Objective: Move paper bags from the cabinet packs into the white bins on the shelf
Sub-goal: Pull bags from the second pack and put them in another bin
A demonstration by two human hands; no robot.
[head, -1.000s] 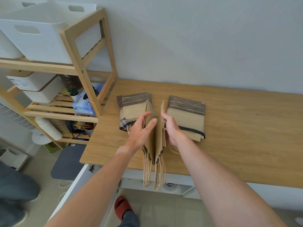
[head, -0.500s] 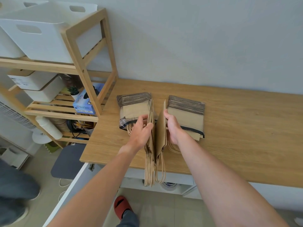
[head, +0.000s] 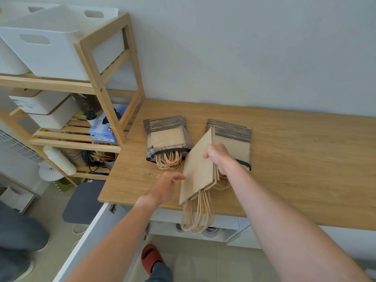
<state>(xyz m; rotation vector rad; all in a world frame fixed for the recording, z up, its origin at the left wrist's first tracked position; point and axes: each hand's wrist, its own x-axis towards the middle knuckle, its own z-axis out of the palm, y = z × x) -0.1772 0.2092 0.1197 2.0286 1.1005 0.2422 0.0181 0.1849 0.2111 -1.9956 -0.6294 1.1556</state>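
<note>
Nearest me, a red slipper (head: 151,259) shows on the floor between my forearms, its toe end hidden behind my trouser leg. Just above it the twisted paper handles (head: 196,216) of the bags I hold hang past the front edge of the wooden cabinet top (head: 305,180).

My right hand (head: 220,159) grips a small bunch of flat brown paper bags (head: 200,169), fingers curled over their upper right edge. My thumb is hidden behind the paper, and I cannot count the bags, since only the stepped lower edges show. The bunch is tilted, its far corner leaning over the right pack (head: 232,139).

My left hand (head: 166,187) holds nothing. Its fingers are loosely extended toward the left edge of the bunch, close to it, and blurred, so I cannot tell if the tips touch the paper.

Beyond lie the two packs, side by side on the cabinet top. The left pack (head: 167,137) is in clear wrap with its handles spilling from the near end. The right pack is partly covered by my hand and the bunch.

Farther left stands the wooden shelf (head: 105,78). On its top sits a white bin (head: 50,43), and a second bin (head: 10,62) beside it is cut off by the frame edge. I cannot see inside either one.
</note>
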